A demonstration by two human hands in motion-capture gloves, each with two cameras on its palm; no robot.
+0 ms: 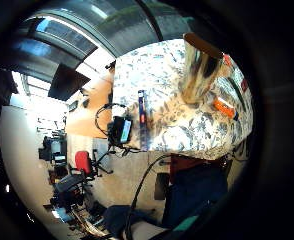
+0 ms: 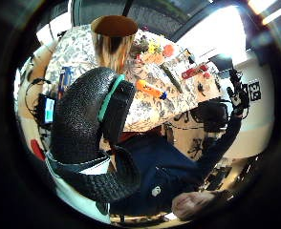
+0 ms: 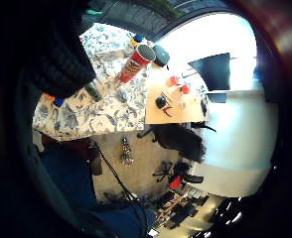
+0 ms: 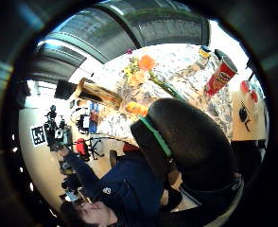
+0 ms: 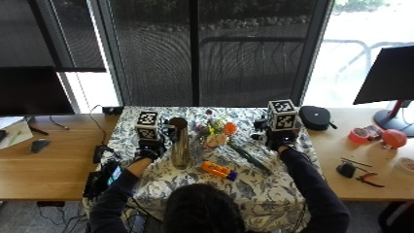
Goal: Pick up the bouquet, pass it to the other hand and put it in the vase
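So the bouquet (image 5: 220,137) lies untouched on the counter (image 5: 271,187) beside the vase (image 5: 179,143); both hands, left (image 5: 148,148) and right (image 5: 280,140), hover empty with fingers relaxed, flanking it for pickup

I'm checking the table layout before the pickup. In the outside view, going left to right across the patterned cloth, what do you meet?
left hand → vase → bouquet → right hand
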